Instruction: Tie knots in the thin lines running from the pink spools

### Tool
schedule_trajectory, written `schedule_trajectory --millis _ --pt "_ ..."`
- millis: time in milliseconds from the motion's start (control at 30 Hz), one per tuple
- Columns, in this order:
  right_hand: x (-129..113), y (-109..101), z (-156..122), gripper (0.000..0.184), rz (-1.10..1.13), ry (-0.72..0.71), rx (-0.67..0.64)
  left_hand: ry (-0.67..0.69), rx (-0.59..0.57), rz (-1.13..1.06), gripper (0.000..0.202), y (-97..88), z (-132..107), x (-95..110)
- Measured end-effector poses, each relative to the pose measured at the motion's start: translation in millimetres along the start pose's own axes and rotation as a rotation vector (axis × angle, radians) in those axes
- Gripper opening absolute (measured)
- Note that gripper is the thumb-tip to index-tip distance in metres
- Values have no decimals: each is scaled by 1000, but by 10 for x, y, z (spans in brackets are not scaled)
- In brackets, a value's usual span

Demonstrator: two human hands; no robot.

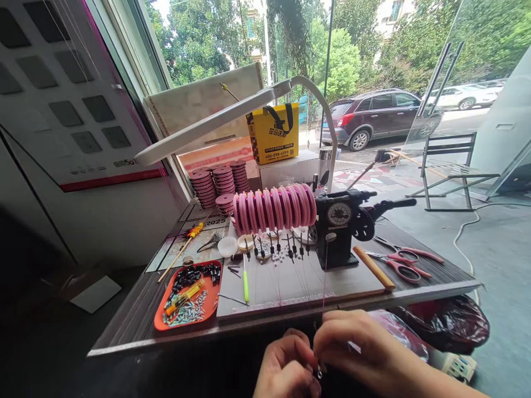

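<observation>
Low in the view, before the table edge, my left hand [287, 365] and my right hand [355, 342] meet with fingertips pinched. A thin pinkish line [324, 287] comes down from the winder into my right fingers. Between the hands hangs a small shiny metal piece with a ring end [319, 374], touching my left fingertips; its exact kind is too small to tell. Above stands a black hand-cranked winder [338, 243] carrying a row of pink foam spools [274, 209]. Several lines with small black floats or stoppers [272, 250] hang below the spools.
A red tray [160, 320] of small black and metal parts lies left, near a green-handled tool [245, 286]. Scissors [404, 271] and a wooden strip [373, 269] lie right. A white lamp [207, 124] arches over stacked pink spools [203, 190] and a yellow bag [274, 135].
</observation>
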State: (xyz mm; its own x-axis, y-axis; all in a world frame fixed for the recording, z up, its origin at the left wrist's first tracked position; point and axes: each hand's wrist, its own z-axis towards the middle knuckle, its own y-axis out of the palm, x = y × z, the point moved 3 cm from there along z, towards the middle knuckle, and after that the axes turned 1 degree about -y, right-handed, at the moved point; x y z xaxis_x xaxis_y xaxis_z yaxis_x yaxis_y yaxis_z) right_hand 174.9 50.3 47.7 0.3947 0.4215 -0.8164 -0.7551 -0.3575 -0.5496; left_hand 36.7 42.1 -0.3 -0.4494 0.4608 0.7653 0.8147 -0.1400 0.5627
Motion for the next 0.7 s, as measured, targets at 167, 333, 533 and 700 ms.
schedule_trajectory --millis 167,333,533,700 --pt "-46 -16 10 35 -110 -65 -16 6 -18 62 20 -24 11 9" --pt "-39 -24 -3 32 -37 -10 -4 -26 -11 26 23 18 -2 21" --pt "-25 8 -25 38 -117 -67 5 -5 -18 31 19 -10 6 -2" --pt "-19 43 -26 40 -169 -80 -30 13 -50 91 17 -24 16 -27"
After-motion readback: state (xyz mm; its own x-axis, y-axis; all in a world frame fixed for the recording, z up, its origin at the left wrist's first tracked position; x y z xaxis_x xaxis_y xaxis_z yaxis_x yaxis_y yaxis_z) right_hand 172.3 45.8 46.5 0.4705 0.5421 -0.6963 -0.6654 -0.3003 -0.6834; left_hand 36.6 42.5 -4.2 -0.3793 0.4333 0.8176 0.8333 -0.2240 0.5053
